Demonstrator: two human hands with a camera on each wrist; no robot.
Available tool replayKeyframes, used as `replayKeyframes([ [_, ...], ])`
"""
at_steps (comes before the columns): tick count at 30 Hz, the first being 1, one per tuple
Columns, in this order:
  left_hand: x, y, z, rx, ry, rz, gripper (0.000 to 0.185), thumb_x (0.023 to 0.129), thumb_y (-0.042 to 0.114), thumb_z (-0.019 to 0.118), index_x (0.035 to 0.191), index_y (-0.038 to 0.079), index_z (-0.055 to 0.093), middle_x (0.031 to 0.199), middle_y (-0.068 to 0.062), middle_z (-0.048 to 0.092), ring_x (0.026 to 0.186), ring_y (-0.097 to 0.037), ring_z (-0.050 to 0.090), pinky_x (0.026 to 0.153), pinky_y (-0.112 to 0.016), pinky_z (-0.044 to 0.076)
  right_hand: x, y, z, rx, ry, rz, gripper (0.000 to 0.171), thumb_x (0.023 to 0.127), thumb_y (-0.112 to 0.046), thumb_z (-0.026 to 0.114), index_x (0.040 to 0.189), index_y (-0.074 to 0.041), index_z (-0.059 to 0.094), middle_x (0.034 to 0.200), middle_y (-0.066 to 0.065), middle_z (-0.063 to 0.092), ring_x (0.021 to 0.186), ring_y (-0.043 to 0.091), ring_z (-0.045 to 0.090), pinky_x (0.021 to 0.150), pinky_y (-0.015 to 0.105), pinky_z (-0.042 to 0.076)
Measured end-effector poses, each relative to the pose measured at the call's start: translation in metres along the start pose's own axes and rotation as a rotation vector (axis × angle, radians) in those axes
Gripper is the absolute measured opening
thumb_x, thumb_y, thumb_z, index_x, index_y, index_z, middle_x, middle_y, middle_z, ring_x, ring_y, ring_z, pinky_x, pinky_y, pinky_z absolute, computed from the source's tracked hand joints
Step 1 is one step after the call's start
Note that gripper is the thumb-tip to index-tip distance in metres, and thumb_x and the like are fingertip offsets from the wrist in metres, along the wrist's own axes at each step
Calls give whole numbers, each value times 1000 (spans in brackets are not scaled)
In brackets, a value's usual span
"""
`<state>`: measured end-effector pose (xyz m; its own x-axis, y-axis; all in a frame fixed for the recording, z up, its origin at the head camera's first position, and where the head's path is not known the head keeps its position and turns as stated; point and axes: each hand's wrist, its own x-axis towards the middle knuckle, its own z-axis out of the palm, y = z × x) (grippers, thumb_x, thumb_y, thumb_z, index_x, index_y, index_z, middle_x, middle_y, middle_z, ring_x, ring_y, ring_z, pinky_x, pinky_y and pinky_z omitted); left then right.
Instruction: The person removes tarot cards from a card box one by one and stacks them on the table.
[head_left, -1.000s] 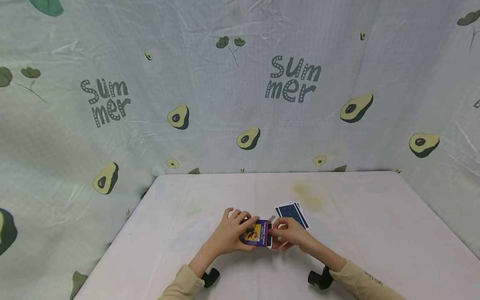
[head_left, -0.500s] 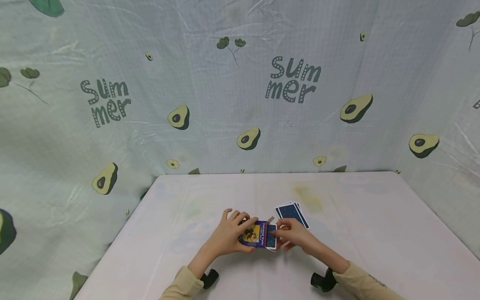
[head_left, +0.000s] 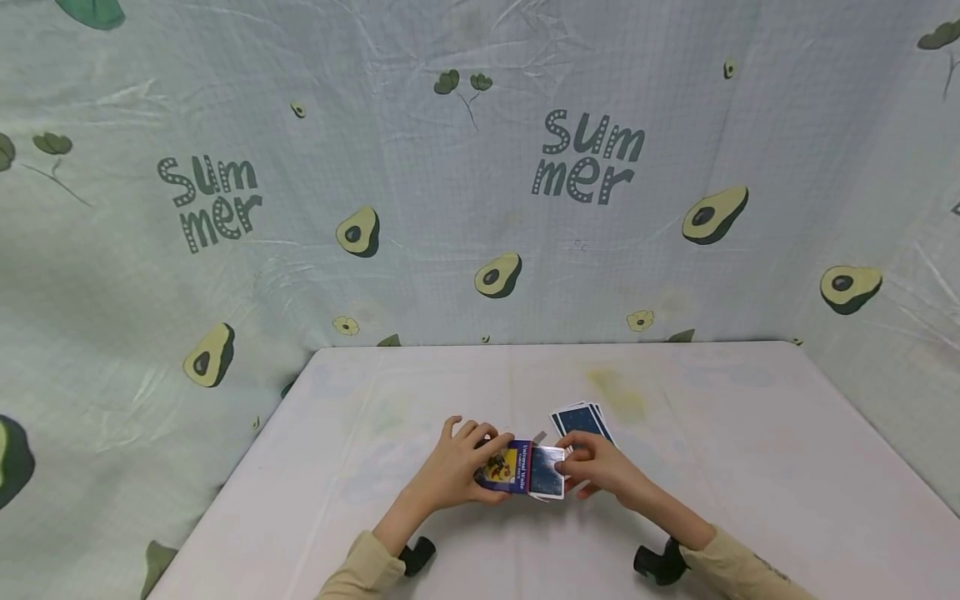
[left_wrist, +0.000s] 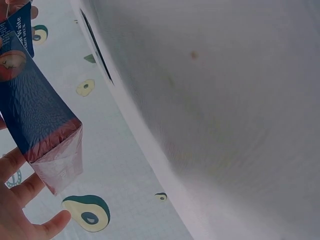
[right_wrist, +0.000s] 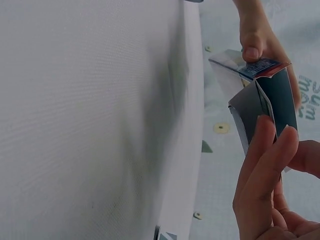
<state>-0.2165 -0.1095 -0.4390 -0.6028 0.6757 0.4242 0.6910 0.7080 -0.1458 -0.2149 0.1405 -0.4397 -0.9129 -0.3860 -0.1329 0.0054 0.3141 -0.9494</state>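
1. Fingers of my right hand (head_left: 600, 467) pinched a stack of blue-backed cards (head_left: 547, 482) that stuck partway out of the card box (head_left: 510, 468); that pinch, I judged, was what let the stack slide along the box's length.
2. My left hand (head_left: 457, 471) was curled round the card box from its far end, thumb on top, holding it level just above the table (head_left: 750, 467) so the open mouth faced the right hand.
3. Box and cards sat near the table's front edge, about midway between its left and right edges.
4. A small fan of cards (head_left: 585, 421) lay face down on the table just behind the right hand, apart from the box.
5. Behind the table's back edge hung a sheet printed with avocados (head_left: 498, 275) and the word "Summer".
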Motion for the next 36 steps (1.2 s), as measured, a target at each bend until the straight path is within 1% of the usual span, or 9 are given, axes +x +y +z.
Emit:
replayKeyframes([
  [3, 0, 0, 1, -5, 3, -1, 75, 60, 62, 67, 122, 24, 50, 102, 4, 53, 91, -14, 48, 88, -50, 34, -1, 0, -2, 3, -2, 1, 36, 80, -21, 64, 108, -2, 51, 78, 7, 67, 63, 17, 64, 51, 28, 50],
  [9, 0, 0, 0, 2, -2, -1, 74, 61, 62, 67, 122, 24, 50, 102, 4, 52, 91, -13, 48, 88, -50, 34, -3, -1, -5, -37, 29, 31, 35, 79, -20, 64, 109, -5, 52, 76, 5, 67, 63, 17, 64, 51, 28, 49],
  [15, -1, 1, 0, 3, -18, -9, 74, 61, 62, 67, 122, 24, 50, 102, 4, 52, 91, -13, 48, 89, -51, 33, -7, -1, -10, -66, 21, 28, 36, 79, -22, 65, 108, -6, 52, 75, 6, 68, 64, 18, 65, 50, 27, 47],
  [24, -2, 1, 0, 2, -22, -17, 74, 61, 63, 67, 122, 25, 50, 102, 5, 52, 92, -13, 48, 90, -51, 33, -10, 1, -18, -70, 11, 25, 38, 79, -25, 65, 108, -5, 54, 79, 9, 70, 65, 18, 65, 50, 27, 46],
  [30, -1, 0, -1, -11, -27, -19, 73, 62, 62, 67, 122, 25, 50, 102, 4, 53, 91, -13, 48, 90, -51, 33, -11, 3, -21, -68, 40, 56, 35, 81, -25, 63, 107, -4, 55, 80, 8, 69, 64, 18, 65, 50, 26, 46],
  [36, 0, -1, -4, -16, -26, -20, 73, 62, 61, 68, 122, 25, 50, 102, 4, 53, 91, -13, 48, 91, -50, 33, -14, 3, -27, -50, 43, 70, 34, 82, -25, 60, 108, -3, 55, 89, 12, 68, 64, 19, 66, 50, 27, 46],
])
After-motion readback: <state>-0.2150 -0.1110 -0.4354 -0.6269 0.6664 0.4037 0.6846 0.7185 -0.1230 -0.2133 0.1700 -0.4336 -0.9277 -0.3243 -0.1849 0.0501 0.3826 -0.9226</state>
